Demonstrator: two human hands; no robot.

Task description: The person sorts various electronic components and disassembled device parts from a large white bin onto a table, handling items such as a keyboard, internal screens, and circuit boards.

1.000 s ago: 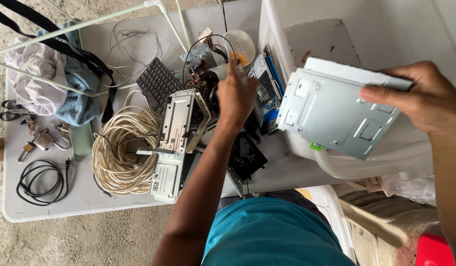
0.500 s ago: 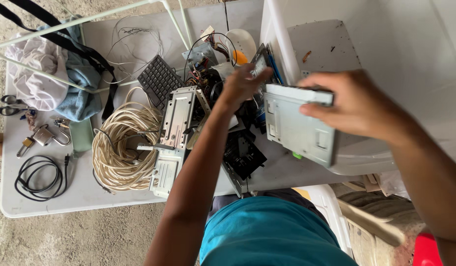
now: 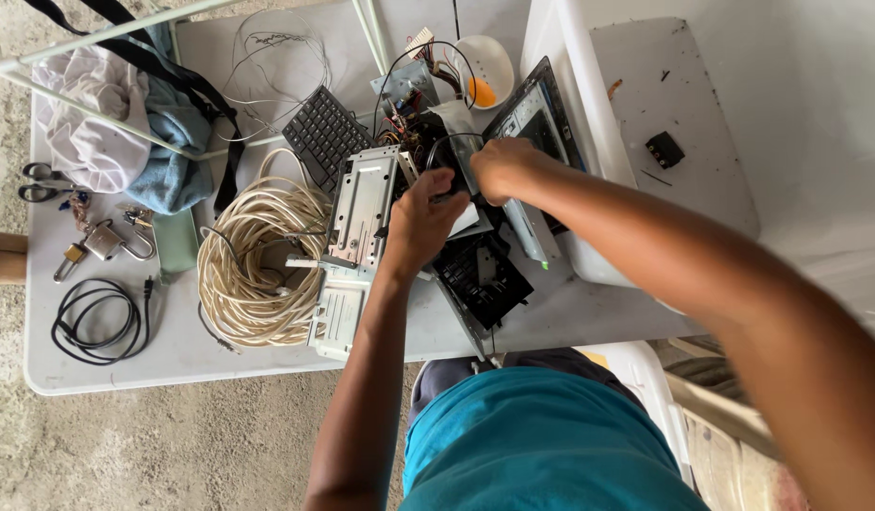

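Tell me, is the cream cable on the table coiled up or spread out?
Coiled. The cream cable lies in a thick round bundle of many loops on the white table, left of the metal computer parts near the left hand.

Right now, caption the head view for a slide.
Both hands, left hand and right hand, work in scrap computer parts beside coiled cable.

I'm at a makeshift salvage bench, outdoors or in a bare shed: my folding table (image 3: 106,364) stands on rough concrete floor (image 3: 173,445). Left of the scrap pile (image 3: 428,218) lies a cable coil (image 3: 258,260); beyond that, padlocks (image 3: 102,243) and scissors (image 3: 42,182). Right of the pile sits a white tub (image 3: 740,104).
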